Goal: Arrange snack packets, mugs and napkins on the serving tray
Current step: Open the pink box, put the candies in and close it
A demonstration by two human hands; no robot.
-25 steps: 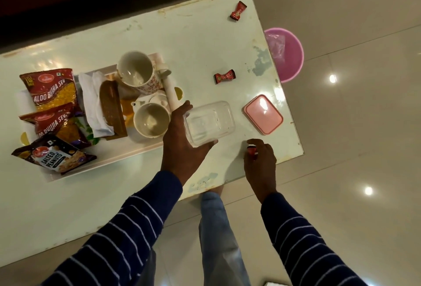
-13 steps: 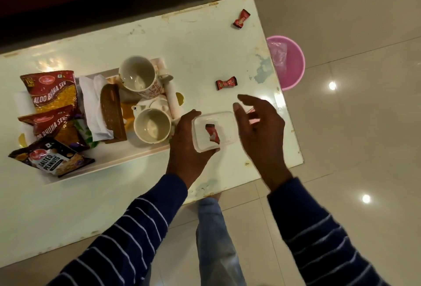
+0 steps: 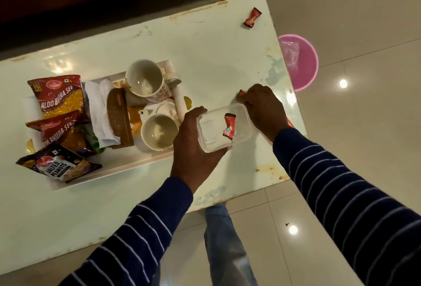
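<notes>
My left hand [image 3: 193,149] holds a clear plastic box [image 3: 224,127] just above the table; one red wrapped candy [image 3: 229,125] lies inside it. My right hand [image 3: 264,109] is beyond the box, its fingertips closed on a second red candy [image 3: 241,93] on the tabletop. To the left, the white serving tray [image 3: 127,164] carries two cream mugs [image 3: 145,79] [image 3: 159,131], a white napkin [image 3: 98,112], a brown wafer bar [image 3: 119,117], two red Aloo Bhujia packets [image 3: 59,95] and a Salted Peanuts packet [image 3: 57,164].
A third red candy [image 3: 252,17] lies near the table's far right corner. A pink bucket [image 3: 300,62] stands on the floor past the table's right edge. The pink lid [image 3: 290,123] is mostly hidden under my right wrist. My leg is below the near edge.
My right hand picked up a candy by the near edge, dropped it in the box, then reached further to the second candy on the table. My left hand kept holding the box.
</notes>
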